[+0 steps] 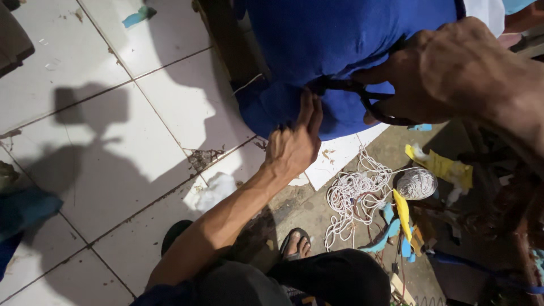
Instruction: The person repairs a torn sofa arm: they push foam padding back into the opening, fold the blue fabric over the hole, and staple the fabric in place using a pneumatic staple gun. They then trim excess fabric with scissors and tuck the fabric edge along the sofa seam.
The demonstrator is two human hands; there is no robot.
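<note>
While sharp shadows are falling across the white tiled floor (102, 130) at the left, a blue scrap (139, 15) is lying near the top edge. Further right, the left hand (294, 144) is pressing its fingers, held close together, against the blue fabric (323, 51). Below, a sandalled foot (296, 243) is resting on bare concrete beside tangled white cord (354, 195) and its ball (416, 183). Rightmost, the right hand (453, 71) is gripping dark scissors (374, 102) at the fabric.

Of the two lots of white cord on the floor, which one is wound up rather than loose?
The ball of white cord, on the right beside the yellow scrap. The other, the loose cord pile to its left, lies in untidy loops.
</note>
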